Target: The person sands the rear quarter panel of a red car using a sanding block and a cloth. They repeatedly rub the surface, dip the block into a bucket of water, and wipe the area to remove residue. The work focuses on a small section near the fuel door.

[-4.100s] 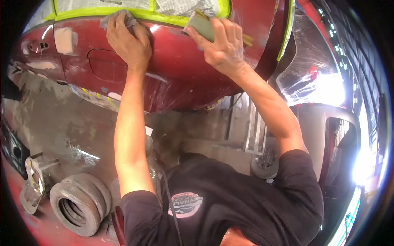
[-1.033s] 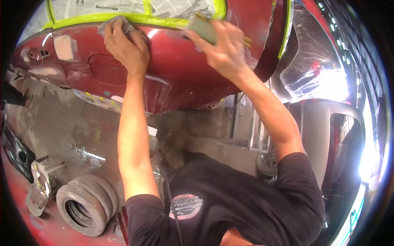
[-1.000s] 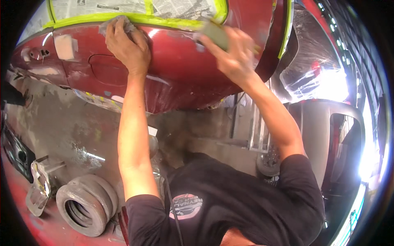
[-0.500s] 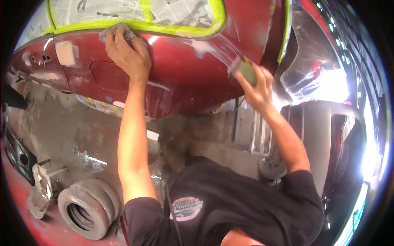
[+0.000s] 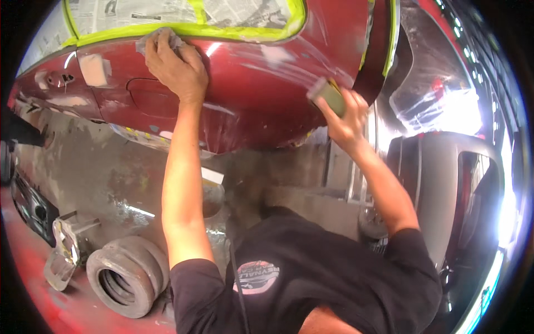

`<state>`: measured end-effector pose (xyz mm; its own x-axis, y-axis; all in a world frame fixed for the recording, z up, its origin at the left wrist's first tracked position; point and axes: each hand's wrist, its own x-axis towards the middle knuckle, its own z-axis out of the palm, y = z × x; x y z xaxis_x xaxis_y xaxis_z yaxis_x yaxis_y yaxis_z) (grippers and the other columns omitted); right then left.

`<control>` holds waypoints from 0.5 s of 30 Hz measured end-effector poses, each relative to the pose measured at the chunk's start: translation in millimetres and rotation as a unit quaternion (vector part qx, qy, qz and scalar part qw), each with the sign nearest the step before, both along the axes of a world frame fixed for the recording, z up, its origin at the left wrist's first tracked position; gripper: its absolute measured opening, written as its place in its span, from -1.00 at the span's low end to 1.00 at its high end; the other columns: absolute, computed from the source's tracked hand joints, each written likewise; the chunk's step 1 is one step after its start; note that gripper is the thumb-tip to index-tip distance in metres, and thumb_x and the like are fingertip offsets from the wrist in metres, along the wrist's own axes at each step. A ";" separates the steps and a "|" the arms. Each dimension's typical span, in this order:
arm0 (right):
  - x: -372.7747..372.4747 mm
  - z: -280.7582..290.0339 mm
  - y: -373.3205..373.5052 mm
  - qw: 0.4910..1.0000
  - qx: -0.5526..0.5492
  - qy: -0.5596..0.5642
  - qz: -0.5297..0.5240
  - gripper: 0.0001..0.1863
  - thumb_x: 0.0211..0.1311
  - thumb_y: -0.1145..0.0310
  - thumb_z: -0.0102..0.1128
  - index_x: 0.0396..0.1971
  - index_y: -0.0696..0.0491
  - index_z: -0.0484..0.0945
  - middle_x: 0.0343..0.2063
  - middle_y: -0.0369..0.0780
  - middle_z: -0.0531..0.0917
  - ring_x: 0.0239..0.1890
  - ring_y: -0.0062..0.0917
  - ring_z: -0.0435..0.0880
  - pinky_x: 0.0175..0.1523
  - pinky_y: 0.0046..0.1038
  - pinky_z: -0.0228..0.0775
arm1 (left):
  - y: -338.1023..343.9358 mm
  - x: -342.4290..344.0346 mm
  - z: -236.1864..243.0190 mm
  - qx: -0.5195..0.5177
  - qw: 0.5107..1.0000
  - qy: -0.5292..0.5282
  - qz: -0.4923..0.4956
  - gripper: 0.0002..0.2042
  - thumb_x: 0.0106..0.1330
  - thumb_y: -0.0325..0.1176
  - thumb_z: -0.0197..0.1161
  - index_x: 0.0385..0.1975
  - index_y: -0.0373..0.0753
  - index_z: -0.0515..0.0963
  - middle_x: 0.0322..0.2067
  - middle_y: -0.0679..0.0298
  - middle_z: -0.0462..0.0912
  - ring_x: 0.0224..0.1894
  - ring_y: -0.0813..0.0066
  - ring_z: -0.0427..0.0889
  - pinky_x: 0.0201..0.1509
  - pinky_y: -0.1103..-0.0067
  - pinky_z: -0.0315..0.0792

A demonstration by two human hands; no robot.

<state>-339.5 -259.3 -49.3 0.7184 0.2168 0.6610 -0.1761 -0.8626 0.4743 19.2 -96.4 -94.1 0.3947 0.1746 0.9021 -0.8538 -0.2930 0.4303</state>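
Observation:
A dull red car body panel point(image 5: 250, 106) curves across the upper part of the head view, with pale streaks and a whitish patch point(image 5: 276, 53) on it. My left hand point(image 5: 181, 69) presses a crumpled grey cloth point(image 5: 146, 43) against the panel, just under the yellow-green masking tape point(image 5: 233, 34). In my right hand point(image 5: 351, 119) is a green sanding block point(image 5: 330, 100), gripped between thumb and fingers. The block lies at the panel's right part, below the streaks; its working face is hidden.
Newspaper point(image 5: 133, 12) covers the window inside the tape. Stacked tyres point(image 5: 119, 298) and a worn metal stand point(image 5: 67, 245) are on the floor at lower left. A grey bumper-like part point(image 5: 431, 189) and a metal frame point(image 5: 356, 183) stand to the right.
Pale streaks on the panel have spread and smeared above the block. The whole view has shifted slightly. My left hand keeps its hold on the cloth, my right on the block.

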 end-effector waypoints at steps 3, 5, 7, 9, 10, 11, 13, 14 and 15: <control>99.2 2.9 42.7 0.997 0.001 0.031 0.070 -0.47 0.20 0.26 0.24 0.23 -0.28 0.72 -0.05 -0.15 0.59 0.00 -0.23 0.57 0.07 -0.10 0.38 | 1.0 -6.9 4.5 0.007 1.000 0.022 -0.020 -0.57 0.39 -0.42 0.20 0.23 -0.43 0.50 0.23 -0.18 0.53 0.31 -0.19 0.45 0.43 0.04 0.28; 157.8 2.2 73.2 0.994 -0.001 0.024 0.104 -0.50 0.26 0.21 0.20 0.22 -0.27 0.71 -0.07 -0.18 0.59 0.02 -0.26 0.56 0.08 -0.12 0.40 | 8.0 -1.4 1.2 0.008 1.000 0.010 -0.028 -0.57 0.37 -0.39 0.18 0.21 -0.41 0.52 0.22 -0.18 0.54 0.29 -0.20 0.48 0.41 0.04 0.30; 162.6 6.3 70.8 0.991 -0.011 0.031 0.131 -0.51 0.26 0.20 0.21 0.22 -0.28 0.71 -0.06 -0.17 0.60 0.03 -0.28 0.57 0.08 -0.15 0.42 | 10.8 5.6 0.0 0.019 0.999 -0.003 -0.029 -0.57 0.36 -0.39 0.17 0.20 -0.42 0.52 0.23 -0.19 0.53 0.28 -0.21 0.48 0.40 0.04 0.31; 103.2 14.1 49.4 0.994 0.036 0.046 0.096 -0.51 0.22 0.26 0.30 0.19 -0.30 0.74 -0.03 -0.14 0.61 0.04 -0.28 0.58 0.11 -0.17 0.45 | 22.4 10.0 -6.9 0.035 0.999 0.002 -0.009 -0.56 0.36 -0.40 0.17 0.21 -0.45 0.50 0.24 -0.21 0.50 0.29 -0.24 0.46 0.41 0.02 0.31; 68.3 13.8 31.0 0.997 0.029 0.013 0.064 -0.48 0.17 0.30 0.35 0.18 -0.31 0.75 -0.02 -0.14 0.61 0.05 -0.27 0.59 0.13 -0.16 0.45 | 24.4 12.1 -5.0 0.028 1.000 0.004 -0.011 -0.56 0.36 -0.41 0.17 0.21 -0.45 0.50 0.25 -0.22 0.49 0.29 -0.25 0.46 0.41 0.02 0.31; 33.4 6.2 18.1 0.999 0.024 -0.017 0.028 -0.46 0.13 0.34 0.39 0.18 -0.32 0.75 -0.01 -0.13 0.61 0.05 -0.26 0.59 0.15 -0.15 0.45 | 22.5 6.3 -5.2 0.022 1.000 0.010 -0.016 -0.56 0.36 -0.42 0.16 0.22 -0.46 0.49 0.26 -0.23 0.48 0.30 -0.26 0.45 0.41 0.01 0.31; -2.4 -2.0 6.6 0.999 0.020 -0.046 -0.014 -0.43 0.08 0.40 0.41 0.16 -0.32 0.77 0.00 -0.12 0.61 0.07 -0.22 0.59 0.17 -0.13 0.45 | 8.9 6.4 0.1 -0.006 1.000 0.021 -0.012 -0.56 0.36 -0.44 0.16 0.22 -0.47 0.48 0.27 -0.25 0.46 0.30 -0.28 0.44 0.41 0.00 0.32; 12.6 -1.5 14.1 0.997 0.047 -0.068 -0.003 -0.42 0.07 0.42 0.38 0.17 -0.31 0.76 0.00 -0.13 0.61 0.06 -0.18 0.58 0.17 -0.11 0.44 | 7.9 2.1 -2.7 -0.002 1.000 0.025 -0.017 -0.56 0.36 -0.44 0.16 0.23 -0.47 0.47 0.27 -0.25 0.46 0.30 -0.28 0.44 0.41 0.00 0.32; 35.5 -0.5 22.4 0.997 0.056 -0.051 -0.002 -0.42 0.07 0.43 0.38 0.16 -0.30 0.77 0.01 -0.11 0.61 0.07 -0.18 0.59 0.18 -0.10 0.43 | 8.1 -1.3 -5.1 0.002 0.999 0.029 -0.023 -0.55 0.36 -0.45 0.16 0.24 -0.47 0.47 0.27 -0.26 0.45 0.30 -0.29 0.43 0.41 0.00 0.32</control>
